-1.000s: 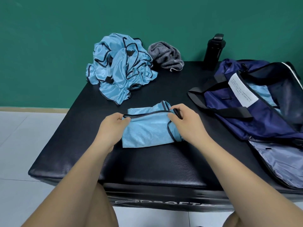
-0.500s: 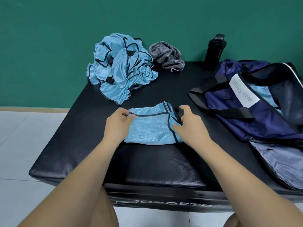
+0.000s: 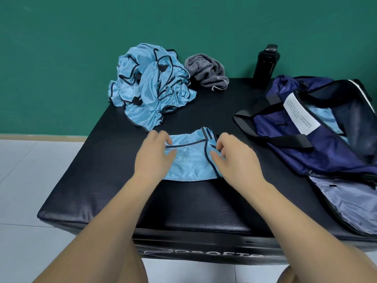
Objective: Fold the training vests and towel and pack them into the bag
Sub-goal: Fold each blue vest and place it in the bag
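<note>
Centre frame, vest (image 3: pixel 188 160) between my hands, left hand (image 3: pixel 154 158) on its left edge, grip I cannot tell, right hand (image 3: pixel 236 160) pinching its right end.

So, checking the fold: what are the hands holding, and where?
The folded vest: left hand pinches its left edge, right hand its right edge.

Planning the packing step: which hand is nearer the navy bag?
Right. The right hand holds the end of the folded vest that faces the navy bag; the left hand holds the opposite end, farther away.
</note>
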Motion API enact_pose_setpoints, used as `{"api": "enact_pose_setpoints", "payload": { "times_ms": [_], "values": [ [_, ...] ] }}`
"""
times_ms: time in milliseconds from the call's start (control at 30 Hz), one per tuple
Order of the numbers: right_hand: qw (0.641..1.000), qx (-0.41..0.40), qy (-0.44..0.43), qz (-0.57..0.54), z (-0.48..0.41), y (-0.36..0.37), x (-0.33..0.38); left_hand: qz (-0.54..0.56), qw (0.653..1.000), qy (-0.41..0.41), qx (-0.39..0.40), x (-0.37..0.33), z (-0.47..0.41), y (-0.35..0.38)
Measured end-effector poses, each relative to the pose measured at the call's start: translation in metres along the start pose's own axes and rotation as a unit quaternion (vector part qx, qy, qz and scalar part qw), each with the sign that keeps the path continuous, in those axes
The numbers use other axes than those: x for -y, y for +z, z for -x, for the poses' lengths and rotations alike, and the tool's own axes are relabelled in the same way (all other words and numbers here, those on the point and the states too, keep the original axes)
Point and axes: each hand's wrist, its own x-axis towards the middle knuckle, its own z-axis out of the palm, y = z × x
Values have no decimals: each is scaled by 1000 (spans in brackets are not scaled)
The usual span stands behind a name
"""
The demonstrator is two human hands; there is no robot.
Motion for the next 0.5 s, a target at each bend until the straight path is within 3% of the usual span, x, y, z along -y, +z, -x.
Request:
{"api": "enact_pose_setpoints", "payload": {
  "times_ms": [100, 200, 333, 500],
  "values": [
    [995, 92, 5, 43, 15, 2, 4, 34, 988, 80, 129, -20, 21, 5],
    [989, 129, 10, 73, 21, 4, 1, 36, 969, 126, 209, -29, 34, 9],
    [986, 133, 6, 100, 17, 4, -1, -30, 967, 139, 213, -28, 31, 10],
    [987, 134, 34, 83, 14, 0, -3, -23, 973, 126, 191, -28, 29, 12]
  ]
}}
